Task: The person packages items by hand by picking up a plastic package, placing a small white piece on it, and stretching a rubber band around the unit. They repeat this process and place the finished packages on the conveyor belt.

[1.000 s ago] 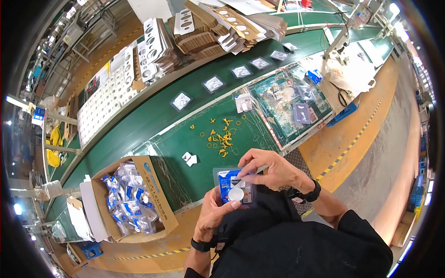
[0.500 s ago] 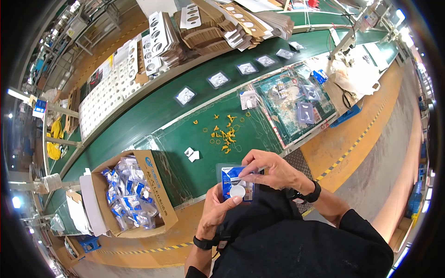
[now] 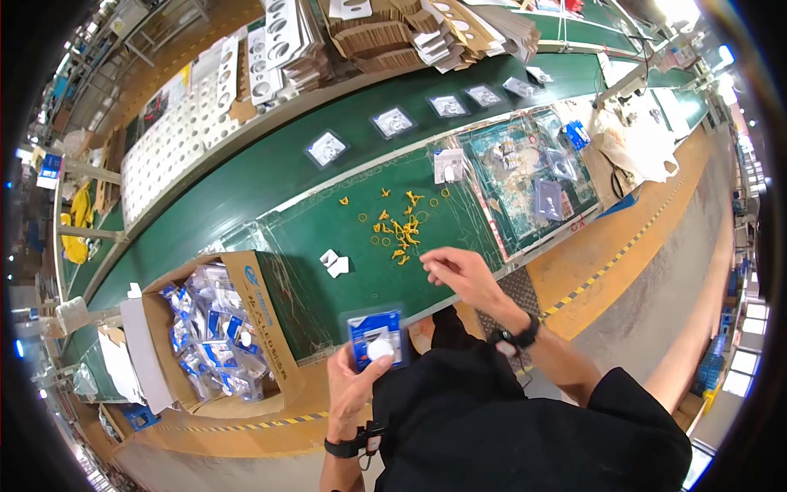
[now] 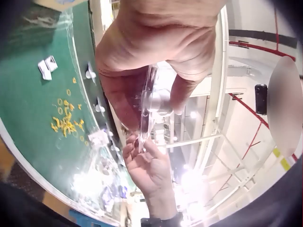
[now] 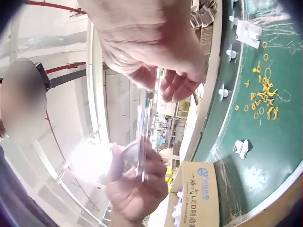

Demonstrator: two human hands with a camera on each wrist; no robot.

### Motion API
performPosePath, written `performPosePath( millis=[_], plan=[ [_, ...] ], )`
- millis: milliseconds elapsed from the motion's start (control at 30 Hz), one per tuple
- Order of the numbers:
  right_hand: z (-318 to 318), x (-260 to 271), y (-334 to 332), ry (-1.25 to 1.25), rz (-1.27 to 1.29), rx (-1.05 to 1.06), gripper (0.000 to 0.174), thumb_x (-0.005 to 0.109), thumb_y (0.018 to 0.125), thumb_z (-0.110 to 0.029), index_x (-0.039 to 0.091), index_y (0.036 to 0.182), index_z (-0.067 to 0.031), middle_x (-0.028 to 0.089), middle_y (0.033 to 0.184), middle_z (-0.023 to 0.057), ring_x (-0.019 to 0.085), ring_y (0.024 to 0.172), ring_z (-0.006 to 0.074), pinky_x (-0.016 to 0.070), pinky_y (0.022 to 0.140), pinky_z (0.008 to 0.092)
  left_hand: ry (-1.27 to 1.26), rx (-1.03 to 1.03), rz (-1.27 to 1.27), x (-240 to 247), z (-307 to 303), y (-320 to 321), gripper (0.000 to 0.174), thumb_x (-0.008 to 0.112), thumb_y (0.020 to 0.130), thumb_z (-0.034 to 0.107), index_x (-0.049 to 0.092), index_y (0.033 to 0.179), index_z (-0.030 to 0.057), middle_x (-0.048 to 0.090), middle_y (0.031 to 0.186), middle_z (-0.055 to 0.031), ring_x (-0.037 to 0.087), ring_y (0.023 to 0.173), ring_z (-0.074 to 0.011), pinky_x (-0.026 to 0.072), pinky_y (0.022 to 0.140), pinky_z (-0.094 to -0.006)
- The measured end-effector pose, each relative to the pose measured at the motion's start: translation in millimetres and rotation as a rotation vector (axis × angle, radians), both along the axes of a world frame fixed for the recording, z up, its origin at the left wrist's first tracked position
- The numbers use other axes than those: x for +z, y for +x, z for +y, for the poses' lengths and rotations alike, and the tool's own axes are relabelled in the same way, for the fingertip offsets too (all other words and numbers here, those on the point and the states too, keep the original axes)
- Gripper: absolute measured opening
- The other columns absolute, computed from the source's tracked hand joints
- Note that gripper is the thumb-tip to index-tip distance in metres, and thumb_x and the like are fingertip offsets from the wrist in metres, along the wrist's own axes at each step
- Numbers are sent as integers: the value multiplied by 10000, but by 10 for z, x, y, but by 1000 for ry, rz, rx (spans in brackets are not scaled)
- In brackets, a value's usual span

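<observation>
In the head view, my left hand grips a clear blister pack by its lower edge, thumb across the front. Inside the pack are a blue printed card and a white round part that bulges forward. The left wrist view shows the same pack edge-on between thumb and fingers. My right hand is off to the right of the pack, its fingers loosely bent and nothing held in them. From the right wrist view, the bent fingertips sit apart from the pack's upper edge.
Yellow clips and rings lie scattered on the green bench, near small white pieces. A carton full of packed blisters stands at left. Several blister packs line the belt behind. Stacked cardboard inserts stand farther back.
My right hand has come away from the pack's front and now stands apart to its right. The left hand has carried the pack left and slightly down.
</observation>
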State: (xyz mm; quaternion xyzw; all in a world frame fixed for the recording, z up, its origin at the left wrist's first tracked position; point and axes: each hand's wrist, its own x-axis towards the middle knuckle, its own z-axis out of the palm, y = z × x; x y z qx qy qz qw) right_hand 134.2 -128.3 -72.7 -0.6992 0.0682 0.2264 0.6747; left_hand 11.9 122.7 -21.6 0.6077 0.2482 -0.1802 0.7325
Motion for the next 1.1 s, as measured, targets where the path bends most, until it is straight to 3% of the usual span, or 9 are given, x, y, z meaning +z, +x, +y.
performPosePath(
  millis=[100,200,233,367,567,667,867,1067,1100],
  plan=[
    [6,-844,287,-585,-452,222,111,648,912,-100,727,934,-26,712,850,124,693,773,315,549,695,399,107,1,40,-52,243,-107,351,857,791,156,697,1041,-31,718,940,-47,656,827,-101,534,763,-254],
    [233,-1252,385,-576,-605,276,94,657,873,-107,704,877,-26,692,848,166,657,801,388,540,696,451,177,58,97,-140,426,-263,337,865,782,150,700,1012,-32,714,895,-39,637,782,-88,523,716,-245],
    [292,-1316,388,-597,-607,363,85,648,878,-95,702,873,-30,693,850,158,664,791,384,538,698,463,182,78,119,-190,491,-325,335,865,782,146,700,1012,-32,714,893,-39,638,780,-88,524,714,-246],
    [301,-1506,529,-758,-595,126,70,660,876,-93,697,906,-41,686,867,143,666,799,371,529,694,461,140,104,158,-338,670,-439,354,856,790,150,695,1050,-28,720,933,-53,656,817,-104,531,744,-254],
    [374,-1357,502,-814,-446,187,109,722,868,-129,684,925,-45,667,871,128,665,796,363,524,683,447,57,8,175,-450,740,-288,370,859,795,171,693,1063,-22,719,951,-50,655,843,-103,533,770,-262],
    [388,-1498,513,-886,-477,127,115,738,867,-129,688,937,-51,661,879,120,663,774,346,522,670,428,53,-46,173,-473,759,-200,373,862,798,179,693,1064,-22,719,951,-46,653,847,-101,533,776,-261],
    [164,-1355,392,-574,-247,56,165,752,908,-172,685,939,-24,633,794,28,595,671,134,482,617,299,24,-56,175,-583,807,-184,380,869,803,182,693,1074,-19,718,957,-39,653,851,-98,537,802,-267],
    [92,-873,291,-286,76,-27,164,709,954,-150,698,948,14,658,798,-19,549,696,51,464,626,247,-23,-172,130,-656,632,-86,369,878,788,196,715,1026,-34,742,947,-53,674,854,-123,543,815,-294],
    [101,-728,235,-249,113,-5,157,715,949,-142,698,946,14,667,814,-12,561,715,47,469,635,241,-89,-228,181,-640,600,-55,476,874,782,168,692,1170,-39,732,1070,-68,668,944,-130,529,880,-290]
  ],
)
